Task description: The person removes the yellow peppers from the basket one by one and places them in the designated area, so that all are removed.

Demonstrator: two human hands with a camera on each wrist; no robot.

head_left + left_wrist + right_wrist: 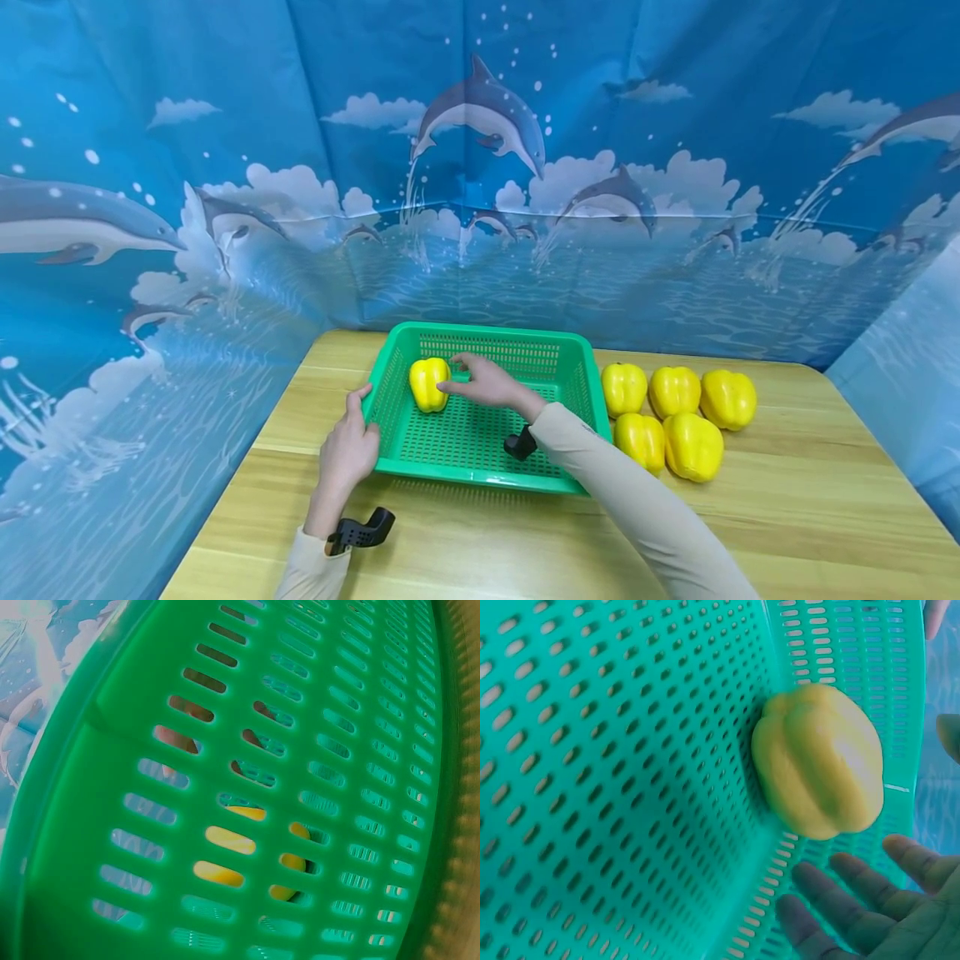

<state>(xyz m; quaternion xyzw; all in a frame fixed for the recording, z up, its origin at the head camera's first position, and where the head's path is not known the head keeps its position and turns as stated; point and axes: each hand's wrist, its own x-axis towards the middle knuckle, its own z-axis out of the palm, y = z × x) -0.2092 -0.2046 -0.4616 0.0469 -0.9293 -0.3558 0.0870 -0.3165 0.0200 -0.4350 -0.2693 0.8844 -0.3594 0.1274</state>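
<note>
The left hand [348, 450] grips the rim of an unlabelled green basket [480, 479]. Inside, the right hand [483, 383], fingers relaxed, hovers beside a yellow pepper [428, 384].

open right hand [870, 907] beside yellow pepper [819, 759] in basket [615, 787].

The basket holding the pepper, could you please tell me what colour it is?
Green; the basket shows best in the head view, with a yellow pepper inside.
</note>
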